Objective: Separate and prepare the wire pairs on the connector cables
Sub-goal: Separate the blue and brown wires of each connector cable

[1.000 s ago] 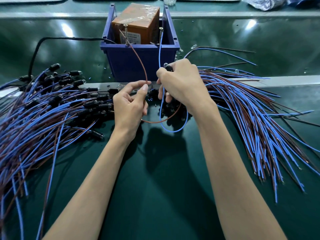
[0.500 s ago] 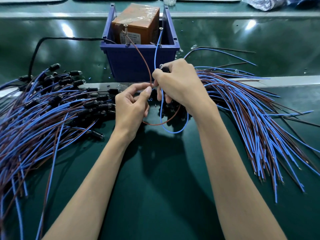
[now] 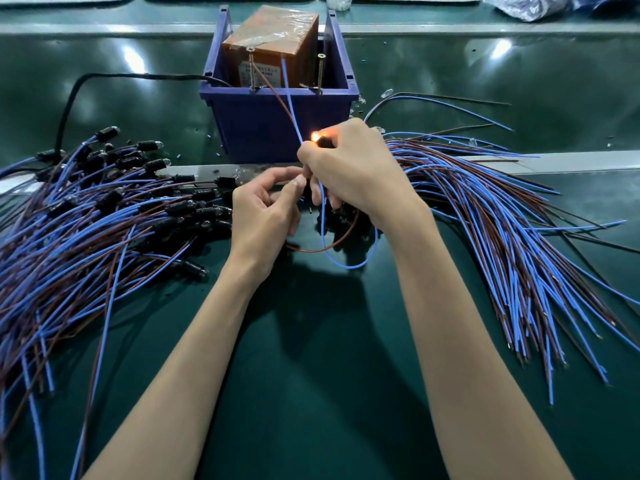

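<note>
My right hand [image 3: 353, 171] grips one black connector [image 3: 323, 142], whose tip glows orange. Its blue wire [image 3: 292, 109] rises to the front of the brown box [image 3: 273, 39] in the blue bin [image 3: 277, 116], and also loops below my hands. The brown wire [image 3: 322, 249] of the same connector runs up to the left screw [image 3: 251, 64] on the box. My left hand [image 3: 266, 209] pinches that brown wire just left of my right hand. Piles of blue and brown connector cables lie at the left [image 3: 104, 209] and at the right [image 3: 502, 220].
A second screw [image 3: 321, 71] stands at the box's right side. A black cord [image 3: 69, 109] runs from the bin to the left. A metal strip [image 3: 554, 161] crosses the green mat behind the piles. A plastic bag [image 3: 533, 6] lies far right.
The blue wire's tip has swung left, from the right screw to the box's front. My right hand shifted slightly left, and the connector's tip now glows.
</note>
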